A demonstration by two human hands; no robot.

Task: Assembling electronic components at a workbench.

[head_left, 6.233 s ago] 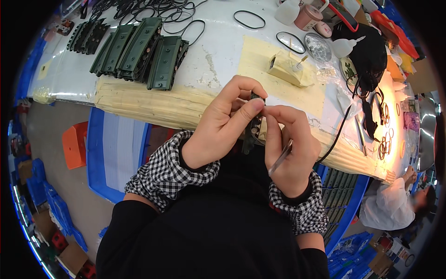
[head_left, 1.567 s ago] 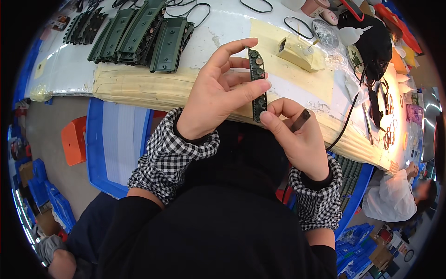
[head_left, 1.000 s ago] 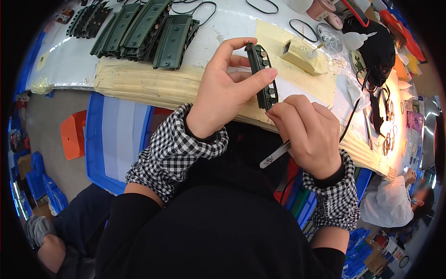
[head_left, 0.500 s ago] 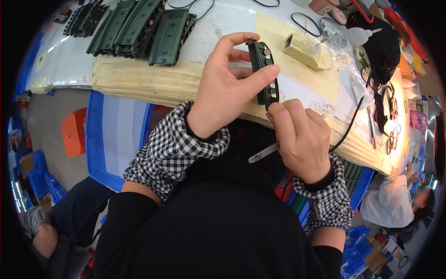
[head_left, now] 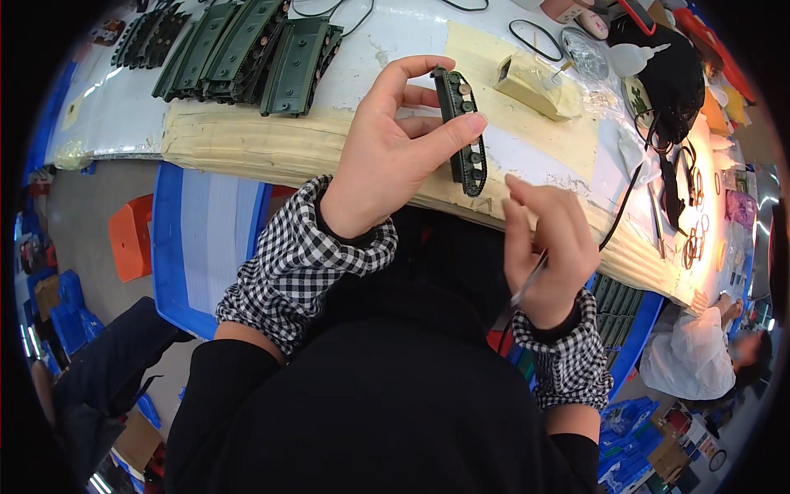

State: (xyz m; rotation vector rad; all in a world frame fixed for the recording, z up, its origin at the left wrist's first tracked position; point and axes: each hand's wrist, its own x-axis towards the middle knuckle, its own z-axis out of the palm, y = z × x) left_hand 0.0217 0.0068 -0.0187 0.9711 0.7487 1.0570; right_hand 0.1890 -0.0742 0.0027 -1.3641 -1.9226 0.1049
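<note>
A dark green model tank track side (head_left: 466,148), with small wheels and a black track along its edge, stands upright in my left hand (head_left: 387,144). The thumb presses its wheeled face while the fingers wrap behind it. Just right of the part, clear of it, my right hand (head_left: 555,247) is curled around metal tweezers (head_left: 529,280), whose end points down toward my wrist. The thumb and forefinger of that hand are apart at the tip. On the table at the upper left lie several matching green hull pieces (head_left: 295,67) with tracks fitted.
Black track pieces (head_left: 152,37) lie at the far left. A tape-covered block (head_left: 539,85), a white squeeze bottle (head_left: 634,59), a black cloth bundle (head_left: 671,90) and black cords fill the right. Blue bins (head_left: 169,239) stand below the padded table edge (head_left: 247,140). A co-worker (head_left: 691,354) sits at the right.
My right hand has let go of the part's lower end and drawn away to the right, its tweezers turning with it. My left hand still holds the part, shifted slightly left.
</note>
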